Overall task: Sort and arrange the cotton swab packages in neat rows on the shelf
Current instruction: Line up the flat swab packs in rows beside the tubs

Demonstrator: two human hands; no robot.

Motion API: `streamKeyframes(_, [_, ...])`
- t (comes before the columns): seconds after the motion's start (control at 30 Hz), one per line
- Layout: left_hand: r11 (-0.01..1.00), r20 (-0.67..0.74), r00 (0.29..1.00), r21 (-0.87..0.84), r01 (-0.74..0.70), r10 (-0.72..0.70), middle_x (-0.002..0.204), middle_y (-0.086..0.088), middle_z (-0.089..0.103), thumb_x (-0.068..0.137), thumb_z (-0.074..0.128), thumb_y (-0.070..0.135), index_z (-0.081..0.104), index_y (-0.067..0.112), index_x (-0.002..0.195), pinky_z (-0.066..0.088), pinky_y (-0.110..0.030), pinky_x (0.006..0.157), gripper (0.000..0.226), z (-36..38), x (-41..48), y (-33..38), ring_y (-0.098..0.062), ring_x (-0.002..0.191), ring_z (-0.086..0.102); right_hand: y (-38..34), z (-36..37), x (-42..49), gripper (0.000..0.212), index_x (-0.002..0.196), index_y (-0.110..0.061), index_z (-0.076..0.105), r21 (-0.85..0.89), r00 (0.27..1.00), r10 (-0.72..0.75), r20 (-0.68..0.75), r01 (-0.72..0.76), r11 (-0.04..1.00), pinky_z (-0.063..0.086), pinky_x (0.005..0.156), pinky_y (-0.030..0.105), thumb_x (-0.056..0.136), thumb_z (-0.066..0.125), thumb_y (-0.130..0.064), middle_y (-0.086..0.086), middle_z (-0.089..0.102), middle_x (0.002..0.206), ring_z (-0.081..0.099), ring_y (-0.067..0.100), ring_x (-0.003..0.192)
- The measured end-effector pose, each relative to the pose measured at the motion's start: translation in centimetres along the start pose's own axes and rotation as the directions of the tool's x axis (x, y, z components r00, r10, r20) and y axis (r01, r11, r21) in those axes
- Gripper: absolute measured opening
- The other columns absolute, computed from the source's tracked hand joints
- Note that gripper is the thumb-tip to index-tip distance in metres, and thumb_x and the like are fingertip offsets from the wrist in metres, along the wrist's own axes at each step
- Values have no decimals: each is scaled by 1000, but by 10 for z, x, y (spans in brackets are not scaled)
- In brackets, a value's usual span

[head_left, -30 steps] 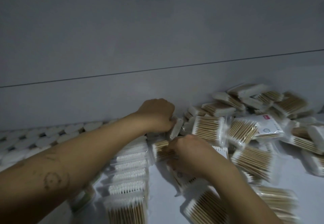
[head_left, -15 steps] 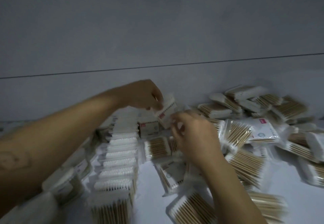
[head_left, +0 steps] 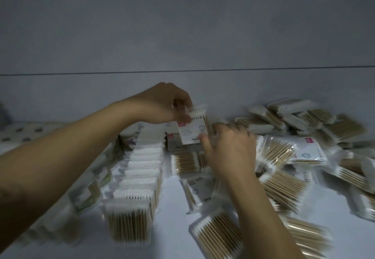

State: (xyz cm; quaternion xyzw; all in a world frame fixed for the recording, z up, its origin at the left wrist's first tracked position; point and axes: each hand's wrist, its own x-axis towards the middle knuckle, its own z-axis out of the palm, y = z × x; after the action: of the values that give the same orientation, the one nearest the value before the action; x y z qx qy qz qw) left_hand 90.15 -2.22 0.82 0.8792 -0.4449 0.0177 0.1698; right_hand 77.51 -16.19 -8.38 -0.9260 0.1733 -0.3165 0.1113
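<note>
The left hand (head_left: 162, 104) pinches the top of one swab pack (head_left: 191, 129) with its fingertips and holds it up in the air, above the shelf (head_left: 172, 222). The pack is white with a small red mark at its top left corner, and it hangs a bit tilted. The right hand (head_left: 229, 151) reaches in from the near right. Its thumb and bent fingers hold the bottom right edge of the same pack. So both hands grip this one pack, in the middle of the scene and close to the far wall (head_left: 182, 35).

Under the left arm, a neat row (head_left: 140, 177) of packs stands on edge, white tips up, running from near to far. A second row (head_left: 95, 185) with green labels stands just to its left, but it is blurry. To the right lies a messy pile (head_left: 304, 137) of packs, with wooden sticks showing through the clear wrap. Some loose packs (head_left: 219, 236) lie flat on the near part of the shelf, under the right arm.
</note>
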Motion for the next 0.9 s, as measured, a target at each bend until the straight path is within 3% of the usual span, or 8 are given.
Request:
streamKeyframes(0.1, [979,21,997,191,74,-80,101,12,61,83,71,43,63,33,104,47,-27,80,24,24,3,-3,-9,96,56,-2,-1,-2,39,114,-25,63,-48,998,-35,45,37,998,30,93,39,86,55,-50,1,62,119,49,26,113])
streamKeyframes(0.2, [906,41,991,412,96,-124,113,4,60,87,64,43,60,28,111,38,-29,76,29,46,12,-9,-18,104,54,-7,-2,-4,30,109,-30,64,-54,965,-202,168,214,975,21,93,39,85,56,-46,-6,63,116,49,21,114])
streamKeyframes(0.3, [849,30,989,518,108,-144,111,-3,60,91,60,40,54,26,97,33,-29,72,16,57,19,-14,-23,94,55,-18,6,-10,33,111,-26,63,-48,862,-333,383,379,924,17,98,44,82,62,-42,-4,61,117,45,23,115])
streamKeyframes(0.47, [818,35,990,568,92,-136,101,-2,60,89,62,36,50,22,85,29,-29,69,19,62,23,-21,-18,78,45,-32,25,-11,45,123,-20,57,-184,727,-287,623,493,851,5,110,55,83,65,-40,4,55,129,37,26,127])
streamKeyframes(0.57, [802,43,991,592,79,-130,104,-3,61,87,64,31,61,17,91,31,-29,72,15,70,25,-23,-23,92,56,-39,34,-11,42,126,-16,54,-233,682,-279,676,557,797,2,110,58,87,62,-29,7,54,132,39,28,128])
streamKeyframes(0.73, [822,68,987,563,83,-146,109,-5,62,87,65,32,57,19,91,32,-29,74,16,70,22,-26,-25,98,57,-37,34,-15,58,128,-15,49,-202,649,-327,687,603,772,6,110,58,76,72,-30,9,53,127,42,31,123])
streamKeyframes(0.83, [811,104,982,581,67,-155,108,0,63,89,61,33,58,21,91,29,-32,82,13,65,20,-29,-21,99,56,-36,35,-14,58,129,-16,50,-196,659,-344,669,603,773,6,110,59,77,72,-32,11,48,132,37,33,127])
streamKeyframes(0.9, [808,128,978,587,58,-163,109,0,63,90,58,33,64,19,102,27,-33,85,18,62,18,-28,-20,101,56,-38,37,-14,54,132,-16,49,-212,677,-337,654,592,778,9,111,58,83,67,-32,14,44,137,35,33,129])
